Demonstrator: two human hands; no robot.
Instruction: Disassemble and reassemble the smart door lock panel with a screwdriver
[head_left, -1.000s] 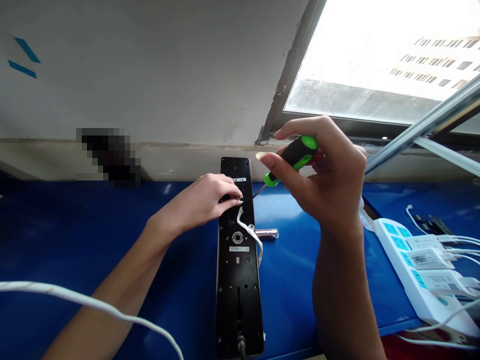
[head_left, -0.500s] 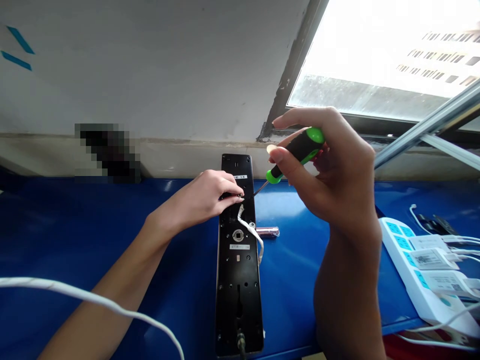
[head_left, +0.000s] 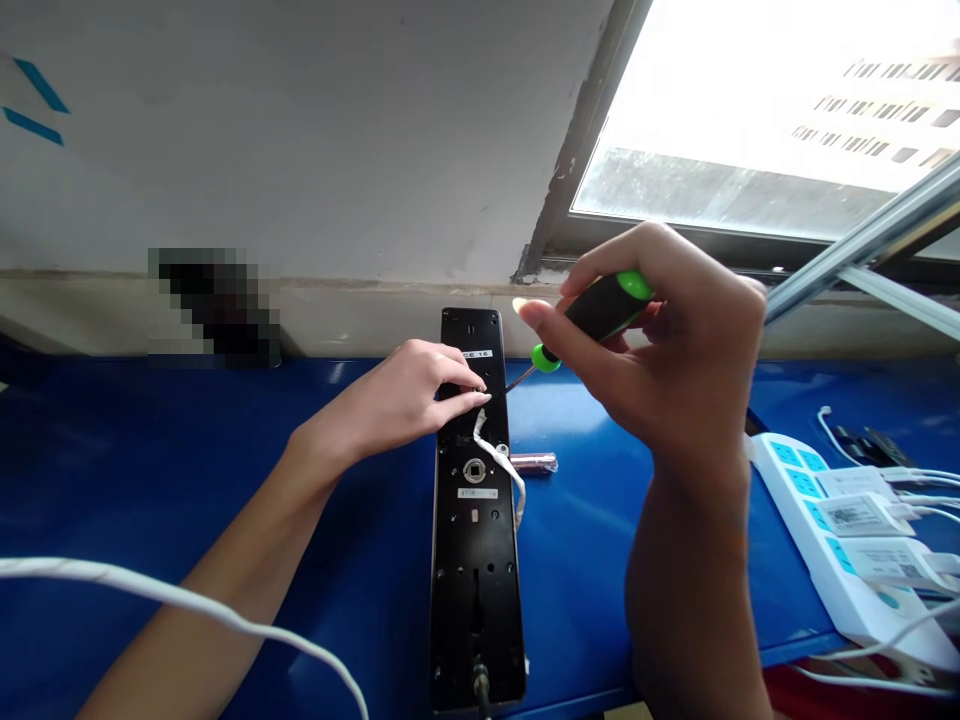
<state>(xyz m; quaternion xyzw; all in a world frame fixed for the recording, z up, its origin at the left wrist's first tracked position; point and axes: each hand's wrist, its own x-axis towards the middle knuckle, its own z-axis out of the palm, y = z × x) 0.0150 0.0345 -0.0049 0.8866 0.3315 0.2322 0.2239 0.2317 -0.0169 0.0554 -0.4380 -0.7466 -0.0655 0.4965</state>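
Observation:
A long black door-lock panel (head_left: 480,540) lies lengthwise on the blue table, its back side up with screw holes, labels and a square hub. Over its upper part, the thumb and forefinger of my left hand (head_left: 431,390) are pinched together; a small bit shows at the fingertips, too small to name. My right hand (head_left: 660,340) grips a green-and-black screwdriver (head_left: 596,310), tilted so that its shaft points down and left to the panel's right edge near those fingertips. A white-wrapped cable (head_left: 499,460) runs from the panel over its right edge. The lock's copper-coloured handle (head_left: 534,464) sticks out on the right.
On the right stands a white power strip (head_left: 806,530) with several plugged-in chargers and white cords. A thick white cable (head_left: 187,605) crosses above my left forearm. Behind the blue table (head_left: 360,600) are a wall, a window (head_left: 720,190) and metal rails (head_left: 862,250).
My right hand and the screwdriver have shifted slightly right, and the tip has drawn back from my left fingertips to the panel's edge. My left hand stays nearly still.

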